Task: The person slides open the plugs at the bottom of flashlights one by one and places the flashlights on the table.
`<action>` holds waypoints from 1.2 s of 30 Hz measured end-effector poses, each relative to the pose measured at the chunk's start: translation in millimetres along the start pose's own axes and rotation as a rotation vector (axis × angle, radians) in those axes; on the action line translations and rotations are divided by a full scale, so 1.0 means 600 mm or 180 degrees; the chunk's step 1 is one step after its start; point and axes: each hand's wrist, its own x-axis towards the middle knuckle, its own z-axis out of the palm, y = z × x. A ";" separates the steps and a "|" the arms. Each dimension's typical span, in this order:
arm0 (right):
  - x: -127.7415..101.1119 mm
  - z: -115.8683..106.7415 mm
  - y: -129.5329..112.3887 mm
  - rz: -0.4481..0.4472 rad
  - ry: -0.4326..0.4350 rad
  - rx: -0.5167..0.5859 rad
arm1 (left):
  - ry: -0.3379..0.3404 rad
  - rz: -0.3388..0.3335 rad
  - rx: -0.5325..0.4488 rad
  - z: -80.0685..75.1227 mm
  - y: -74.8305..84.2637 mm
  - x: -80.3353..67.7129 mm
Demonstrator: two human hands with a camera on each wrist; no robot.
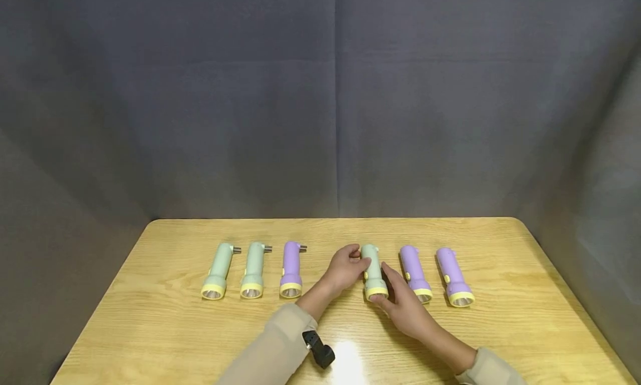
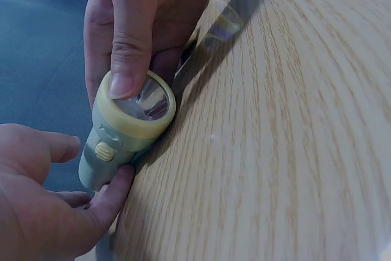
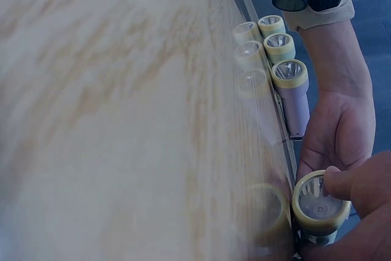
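Observation:
A green flashlight (image 1: 373,272) with a yellow lens ring lies on the wooden table (image 1: 150,329), fourth in a row of several. My left hand (image 1: 345,268) grips its rear end from the left. My right hand (image 1: 398,301) holds the yellow head, a finger pressed on the rim. In the left wrist view the flashlight (image 2: 125,129) points its lens at the camera, with my right hand (image 2: 140,22) above and my left hand (image 2: 43,206) curled round the tail. The right wrist view shows the lens (image 3: 319,203), my right fingertip (image 3: 360,181) on it and my left hand (image 3: 339,129) behind.
Left of my hands lie two green flashlights (image 1: 217,271) (image 1: 253,269) and a purple one (image 1: 291,268), each with a metal end showing. Two more purple flashlights (image 1: 414,272) (image 1: 453,276) lie to the right. A grey cloth backdrop (image 1: 320,95) surrounds the table.

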 end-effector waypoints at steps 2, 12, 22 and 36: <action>0.002 0.001 0.000 -0.0032 -0.0006 0.0014 | 0.0010 -0.0005 -0.0011 0.001 -0.002 -0.001; 0.004 0.004 0.003 -0.0077 0.0104 -0.0060 | 0.0085 0.0081 0.0160 0.010 -0.007 0.000; 0.008 0.005 0.001 -0.0058 0.0136 -0.0054 | 0.0206 0.0028 0.0142 0.011 -0.005 -0.002; 0.013 0.008 0.001 -0.0015 0.0114 0.0499 | 0.0191 0.0011 0.0050 0.010 -0.008 0.000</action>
